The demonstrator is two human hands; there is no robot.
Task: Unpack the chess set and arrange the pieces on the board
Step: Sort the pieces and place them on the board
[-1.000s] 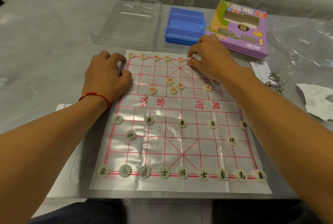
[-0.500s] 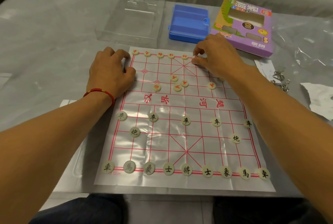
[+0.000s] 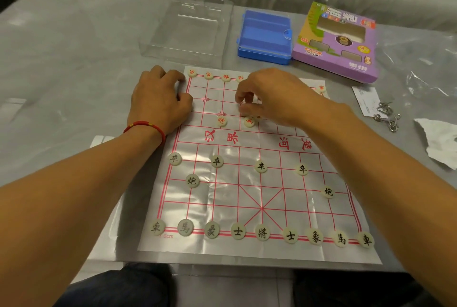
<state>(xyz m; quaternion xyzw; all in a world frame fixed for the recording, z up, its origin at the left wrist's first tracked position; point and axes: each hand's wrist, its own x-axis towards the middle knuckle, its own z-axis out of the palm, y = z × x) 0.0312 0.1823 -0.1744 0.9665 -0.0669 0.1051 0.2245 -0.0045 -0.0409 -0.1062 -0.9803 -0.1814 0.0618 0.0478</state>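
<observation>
Could bump the loose red pieces mid-frame, with right hand fingers curled low, hold unclear, left hand curled on the board edge.

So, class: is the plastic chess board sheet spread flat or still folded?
Spread flat. The chess board sheet lies fully open on the table, its whole red grid visible, with only faint fold creases and pieces standing on it.
</observation>
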